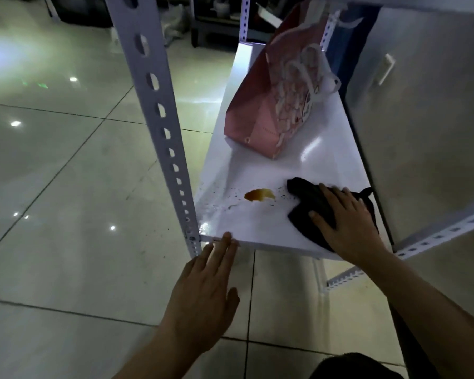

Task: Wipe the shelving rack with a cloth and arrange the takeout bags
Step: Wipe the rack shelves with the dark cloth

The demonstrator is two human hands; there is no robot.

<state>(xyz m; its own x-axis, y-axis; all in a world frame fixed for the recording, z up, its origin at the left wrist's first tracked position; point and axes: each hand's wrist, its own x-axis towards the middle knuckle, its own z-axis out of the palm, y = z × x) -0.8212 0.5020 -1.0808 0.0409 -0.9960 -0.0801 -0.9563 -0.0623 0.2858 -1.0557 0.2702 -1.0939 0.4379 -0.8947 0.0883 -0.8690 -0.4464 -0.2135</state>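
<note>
A white shelf (pixel 260 228) of a metal rack fills the middle of the head view. A brown liquid spill (pixel 259 194) with small dark specks around it lies near the shelf's front. My right hand (pixel 348 222) presses flat on a black cloth (pixel 309 195) at the shelf's front right, just right of the spill. My left hand (pixel 205 291) is open, its fingertips touching the shelf's front edge near the left post. A pink takeout bag (pixel 271 105) with white ribbon handles stands farther back on the shelf.
A perforated white upright post (pixel 159 113) stands at the shelf's front left. A grey cabinet (pixel 422 119) with a handle is close on the right. Perforated rails (pixel 435 236) run low at right. Glossy tiled floor (pixel 66 187) spreads to the left.
</note>
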